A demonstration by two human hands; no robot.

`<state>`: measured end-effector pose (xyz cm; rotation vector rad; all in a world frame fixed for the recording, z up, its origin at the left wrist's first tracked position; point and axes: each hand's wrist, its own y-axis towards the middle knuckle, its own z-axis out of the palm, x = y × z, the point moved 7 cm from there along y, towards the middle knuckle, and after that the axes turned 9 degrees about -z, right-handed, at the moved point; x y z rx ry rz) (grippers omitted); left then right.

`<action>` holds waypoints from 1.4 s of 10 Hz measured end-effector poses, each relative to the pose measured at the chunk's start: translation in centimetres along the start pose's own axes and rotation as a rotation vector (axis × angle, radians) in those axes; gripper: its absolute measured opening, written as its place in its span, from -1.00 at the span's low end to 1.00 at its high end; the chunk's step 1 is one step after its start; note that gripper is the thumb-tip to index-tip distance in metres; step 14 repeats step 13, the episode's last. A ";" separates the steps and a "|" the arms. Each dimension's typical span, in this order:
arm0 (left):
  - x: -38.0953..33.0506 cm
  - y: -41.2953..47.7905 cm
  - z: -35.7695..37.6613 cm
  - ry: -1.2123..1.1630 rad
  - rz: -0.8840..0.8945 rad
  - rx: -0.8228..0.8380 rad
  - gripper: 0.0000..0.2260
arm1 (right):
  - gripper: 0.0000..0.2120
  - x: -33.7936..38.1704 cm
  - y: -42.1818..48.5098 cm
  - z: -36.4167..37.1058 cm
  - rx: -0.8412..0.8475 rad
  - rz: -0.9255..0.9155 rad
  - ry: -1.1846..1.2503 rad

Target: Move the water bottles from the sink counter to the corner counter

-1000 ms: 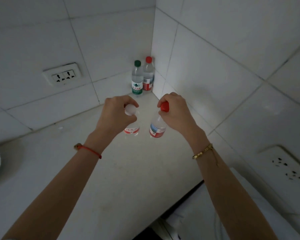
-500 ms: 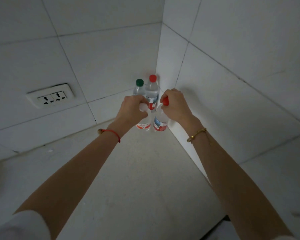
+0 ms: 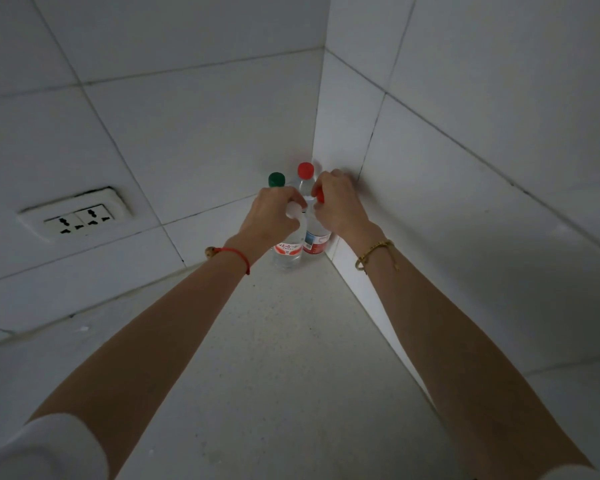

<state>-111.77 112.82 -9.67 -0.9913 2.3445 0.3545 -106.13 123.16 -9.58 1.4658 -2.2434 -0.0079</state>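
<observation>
My left hand [image 3: 272, 218] grips the top of a clear white-capped bottle [image 3: 288, 252] with a red-and-white label. My right hand [image 3: 338, 206] grips the red cap of a second clear bottle [image 3: 316, 241] with a red label. Both bottles stand upright, side by side, on the pale counter [image 3: 291, 341] deep in the tiled corner. Directly behind them stand a green-capped bottle [image 3: 276, 179] and another red-capped bottle [image 3: 305, 170], mostly hidden by my hands.
White tiled walls close the corner on the left and right. A double wall socket [image 3: 78, 220] sits on the left wall, above the counter.
Both hands carried their bottles forward into the corner, up to the two bottles standing there. The view moved closer, and the counter's front edge dropped out of sight.
</observation>
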 end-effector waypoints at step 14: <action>2.7 -2.1 -1.0 -0.081 0.004 -0.077 -0.54 | -0.59 -0.2 -4.1 -0.8 -0.073 -0.040 -0.030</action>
